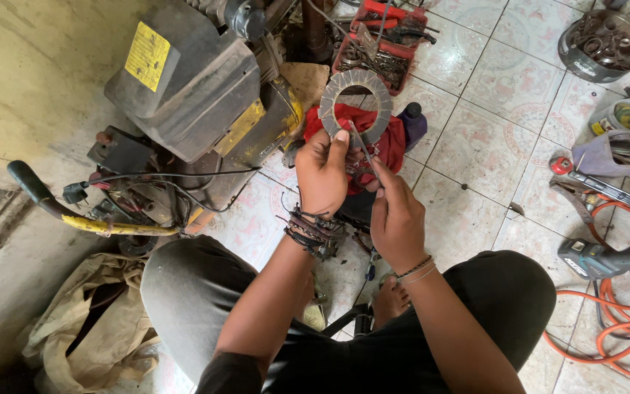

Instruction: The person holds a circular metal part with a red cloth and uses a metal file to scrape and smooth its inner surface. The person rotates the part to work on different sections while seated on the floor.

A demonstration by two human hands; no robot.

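Observation:
My left hand (322, 174) holds up a flat grey ring-shaped friction disc (356, 104) by its lower edge, thumb pressed on the rim. My right hand (397, 211) is closed on a thin metal pick-like tool (364, 155) whose tip touches the disc's lower edge. Both hands hover over a red cloth (388, 142) lying on the tiled floor. I sit with my knees spread, a bare foot (390, 299) between them.
A dirty engine unit with a yellow label (191, 80) and a black-gripped handle (38, 191) stands at left. A red tray of tools (384, 40) is behind. At right lie an orange hose (621, 306), a power tool (599, 259), pliers and a bowl of parts (605, 42).

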